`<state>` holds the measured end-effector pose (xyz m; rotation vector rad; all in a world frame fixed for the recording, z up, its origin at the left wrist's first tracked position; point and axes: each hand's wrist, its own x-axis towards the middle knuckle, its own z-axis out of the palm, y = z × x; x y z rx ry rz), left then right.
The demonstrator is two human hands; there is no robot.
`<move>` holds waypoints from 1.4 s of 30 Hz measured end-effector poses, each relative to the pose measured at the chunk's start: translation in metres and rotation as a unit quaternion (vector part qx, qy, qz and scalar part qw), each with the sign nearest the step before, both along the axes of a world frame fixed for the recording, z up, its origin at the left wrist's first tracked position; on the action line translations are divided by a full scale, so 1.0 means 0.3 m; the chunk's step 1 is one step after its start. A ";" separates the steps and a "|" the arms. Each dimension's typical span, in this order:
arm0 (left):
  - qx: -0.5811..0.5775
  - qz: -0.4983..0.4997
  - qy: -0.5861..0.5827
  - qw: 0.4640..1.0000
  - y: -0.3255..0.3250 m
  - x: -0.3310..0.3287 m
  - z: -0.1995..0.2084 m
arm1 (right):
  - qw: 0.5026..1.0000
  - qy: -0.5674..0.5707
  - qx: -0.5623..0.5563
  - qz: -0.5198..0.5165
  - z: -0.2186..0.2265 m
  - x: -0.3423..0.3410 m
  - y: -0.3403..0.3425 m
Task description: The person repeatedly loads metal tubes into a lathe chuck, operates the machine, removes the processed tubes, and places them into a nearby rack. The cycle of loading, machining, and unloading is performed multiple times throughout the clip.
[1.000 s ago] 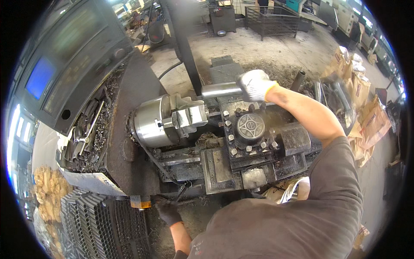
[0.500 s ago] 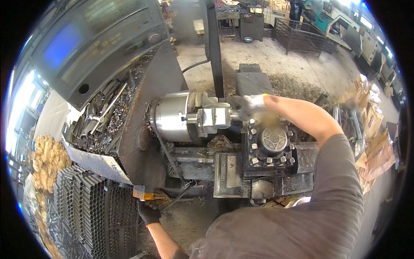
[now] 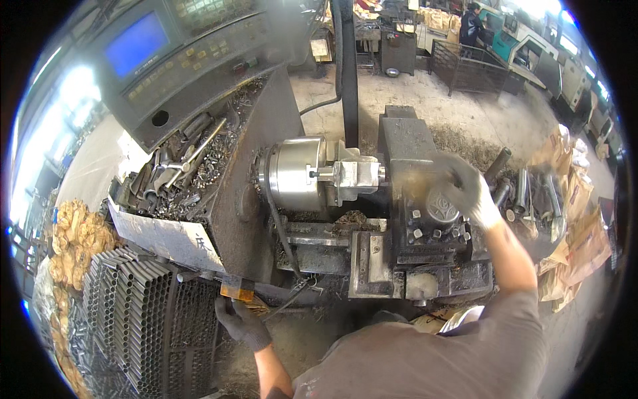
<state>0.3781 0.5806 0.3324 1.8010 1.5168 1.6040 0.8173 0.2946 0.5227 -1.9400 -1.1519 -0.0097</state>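
Note:
My right hand (image 3: 468, 189), in a grey and white work glove, hangs above the lathe's tool post (image 3: 425, 233), close to its round cap (image 3: 442, 207). Motion smears its fingers, so any grip is unclear. To its left, the silver chuck (image 3: 289, 174) has blocky jaws (image 3: 355, 174), with a short bright metal end (image 3: 381, 173) showing at their right side. Low on the left, my left hand (image 3: 244, 324) wears a dark glove, its fingers apart and raised just below an amber block (image 3: 237, 292). I cannot tell whether they touch.
Stacked metal tubes (image 3: 136, 326) stand at lower left. A tray (image 3: 163, 229) of chips and wrenches sits under the control panel (image 3: 193, 66). A dark hose (image 3: 278, 233) hangs before the chuck. Paper sacks (image 3: 581, 239) lie right; a person (image 3: 471, 28) stands far back.
My right hand has moved right, from the chuck jaws to above the tool post cap. My left hand has dropped slightly below the amber block. The whole view has shifted.

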 end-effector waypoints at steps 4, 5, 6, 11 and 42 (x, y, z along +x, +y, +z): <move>0.291 -0.149 0.159 0.931 0.076 0.304 0.350 | 0.986 -0.013 0.156 0.048 -0.053 -0.200 -0.187; 0.306 -0.170 0.180 0.919 0.129 0.431 0.441 | 0.987 0.055 0.143 0.042 -0.072 -0.233 -0.222; 0.271 -0.162 0.274 0.908 0.188 0.543 0.537 | 0.985 0.107 0.131 0.044 -0.095 -0.263 -0.246; 0.106 -0.094 0.403 0.904 0.407 1.060 0.898 | 0.983 0.162 0.065 0.056 -0.160 -0.299 -0.317; -0.624 0.565 -0.214 0.496 -2.476 -1.439 -0.847 | 0.365 -0.478 -0.415 0.683 -1.607 -1.330 0.618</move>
